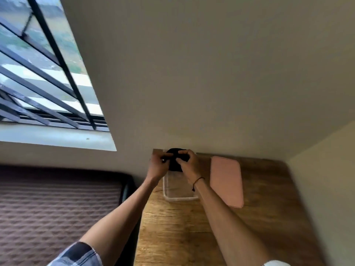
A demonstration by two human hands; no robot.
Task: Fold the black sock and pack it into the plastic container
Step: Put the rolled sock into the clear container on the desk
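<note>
The black sock (pixel 175 164) is bunched into a rounded bundle at the far end of the wooden table, held up above the clear plastic container (pixel 179 198). My left hand (pixel 159 166) grips the sock's left side and my right hand (pixel 189 163) grips its right side, fingers curled into the fabric. The container stands open just below and in front of the hands; its far part is hidden behind them. Most of the sock is covered by my fingers.
A pink lid (pixel 226 180) lies flat on the wooden table (pixel 184 231) right of the container. The beige wall stands directly behind. A bed with a brown patterned mattress (pixel 57 208) lies to the left, under a barred window (pixel 42 73).
</note>
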